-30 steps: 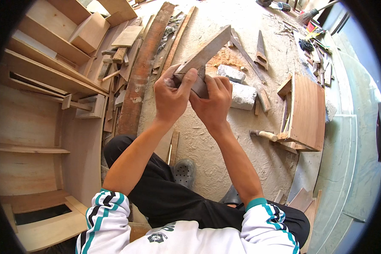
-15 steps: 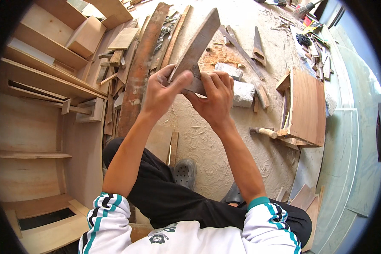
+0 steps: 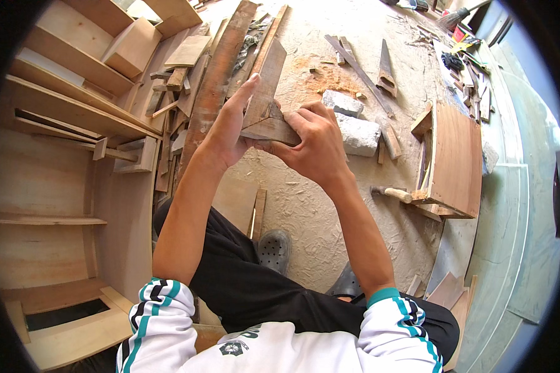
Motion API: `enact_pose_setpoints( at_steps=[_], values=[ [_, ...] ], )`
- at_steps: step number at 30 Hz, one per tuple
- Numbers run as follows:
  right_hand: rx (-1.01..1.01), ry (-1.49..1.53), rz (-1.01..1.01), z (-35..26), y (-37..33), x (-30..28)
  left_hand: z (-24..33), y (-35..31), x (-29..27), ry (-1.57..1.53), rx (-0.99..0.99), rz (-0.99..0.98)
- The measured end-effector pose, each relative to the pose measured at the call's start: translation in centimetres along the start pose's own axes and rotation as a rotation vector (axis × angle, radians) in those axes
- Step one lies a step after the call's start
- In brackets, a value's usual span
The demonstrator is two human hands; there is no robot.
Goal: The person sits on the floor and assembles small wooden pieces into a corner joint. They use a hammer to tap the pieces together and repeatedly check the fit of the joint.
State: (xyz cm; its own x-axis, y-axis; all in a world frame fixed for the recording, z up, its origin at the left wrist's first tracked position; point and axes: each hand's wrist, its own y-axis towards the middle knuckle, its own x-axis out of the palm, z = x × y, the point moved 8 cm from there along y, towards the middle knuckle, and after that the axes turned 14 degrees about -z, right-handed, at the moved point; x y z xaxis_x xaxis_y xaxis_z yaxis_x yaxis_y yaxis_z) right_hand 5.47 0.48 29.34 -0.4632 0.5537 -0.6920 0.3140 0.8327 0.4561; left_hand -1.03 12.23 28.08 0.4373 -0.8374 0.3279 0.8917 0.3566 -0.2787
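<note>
Two brown wooden pieces meet in a mitred corner joint (image 3: 266,89), raised in front of me above the floor. The longer arm points away from me, and the short arm runs right. My left hand (image 3: 229,127) lies along the left side of the joint, its palm pressed to the wood and its fingers partly hidden. Wrapped round the short arm is my right hand (image 3: 311,140), thumb underneath and fingers curled over the far side. A seam shows where the two pieces join.
Wooden cabinets (image 3: 124,217) fill the left side. Long planks (image 3: 214,81) and offcuts lie beside them. To the right are white blocks (image 3: 358,135), a handsaw (image 3: 387,71), a hammer (image 3: 392,194) and a wooden box (image 3: 454,158). Glass sheets (image 3: 501,248) stand at far right.
The wooden corner joint has been turned and tilted, its long arm now reaching less far up and right. My left hand has shifted from a thumb grip to lying along its side.
</note>
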Motion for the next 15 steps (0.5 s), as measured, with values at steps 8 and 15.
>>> enact_pose_setpoints(
  at_steps=[8,15],
  values=[
    [0.147,0.397,-0.180,2.1,0.4,1.0,-0.3,-0.3,-0.3,0.008,-0.053,-0.021],
    [0.165,0.539,-0.109,3.1,-0.2,1.1,-0.9,0.0,-0.1,0.106,-0.053,-0.011]
  ],
)
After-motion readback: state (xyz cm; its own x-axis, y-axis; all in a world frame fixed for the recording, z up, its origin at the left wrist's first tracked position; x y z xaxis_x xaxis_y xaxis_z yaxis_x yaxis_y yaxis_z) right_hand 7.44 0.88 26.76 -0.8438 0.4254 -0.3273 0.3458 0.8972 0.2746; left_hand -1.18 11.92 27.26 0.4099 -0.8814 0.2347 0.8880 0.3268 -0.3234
